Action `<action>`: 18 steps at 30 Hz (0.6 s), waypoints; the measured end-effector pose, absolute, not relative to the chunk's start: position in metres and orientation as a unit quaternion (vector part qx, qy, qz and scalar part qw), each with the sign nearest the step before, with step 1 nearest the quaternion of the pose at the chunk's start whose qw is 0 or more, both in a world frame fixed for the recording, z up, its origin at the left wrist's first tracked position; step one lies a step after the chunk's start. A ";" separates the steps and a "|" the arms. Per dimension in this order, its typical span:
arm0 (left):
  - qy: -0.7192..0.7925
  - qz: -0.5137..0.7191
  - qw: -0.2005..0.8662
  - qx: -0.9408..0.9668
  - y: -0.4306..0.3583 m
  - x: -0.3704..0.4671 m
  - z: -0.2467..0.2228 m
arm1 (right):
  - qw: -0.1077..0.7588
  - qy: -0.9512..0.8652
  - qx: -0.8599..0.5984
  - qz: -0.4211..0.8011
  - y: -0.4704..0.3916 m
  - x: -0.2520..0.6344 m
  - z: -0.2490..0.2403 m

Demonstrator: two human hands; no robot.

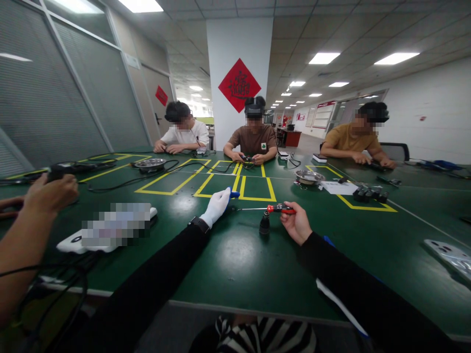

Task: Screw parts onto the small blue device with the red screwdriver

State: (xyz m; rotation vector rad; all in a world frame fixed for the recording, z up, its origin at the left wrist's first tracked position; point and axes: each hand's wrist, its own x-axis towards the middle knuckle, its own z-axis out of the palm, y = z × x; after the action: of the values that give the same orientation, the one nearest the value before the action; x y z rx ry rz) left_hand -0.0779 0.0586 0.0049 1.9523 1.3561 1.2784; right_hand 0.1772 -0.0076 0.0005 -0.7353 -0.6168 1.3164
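My left hand (217, 206), in a white glove with blue at the fingertips, is closed over the table; whatever its fingers hold is too small to make out. From the right, my right hand (296, 223) grips a red and black screwdriver (281, 209) by its handle. The screwdriver's thin metal shaft points left, its tip close to my left fingertips. Just below the screwdriver, a black cone-shaped object (264, 224) stands upright on the green table (235, 264), left of my right hand.
Yellow tape rectangles mark the table. A white device (110, 230) lies left, near another person's hand (51, 193). Metal bowls (150, 164) (309, 177), black parts (370, 194), paper (340, 188) and a phone (451, 257) lie around. Three people sit across.
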 end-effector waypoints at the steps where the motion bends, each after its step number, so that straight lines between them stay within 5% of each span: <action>1: 0.490 0.471 0.199 0.706 0.057 -0.078 0.005 | 0.689 -0.274 -0.326 0.586 -0.007 0.178 0.000; 9: 0.366 0.427 0.112 0.819 0.047 -0.074 0.009 | 0.704 -0.261 -0.316 0.580 -0.007 0.180 0.004; 18: 0.379 0.426 0.147 0.809 0.042 -0.070 0.006 | 0.710 -0.264 -0.322 0.568 -0.006 0.183 0.005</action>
State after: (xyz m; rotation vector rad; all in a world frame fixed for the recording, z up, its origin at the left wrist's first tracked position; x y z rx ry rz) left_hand -0.0696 0.0424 0.0065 2.3278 1.0897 1.2257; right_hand 0.1834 -0.0057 0.0047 -0.7157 -0.5860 1.2605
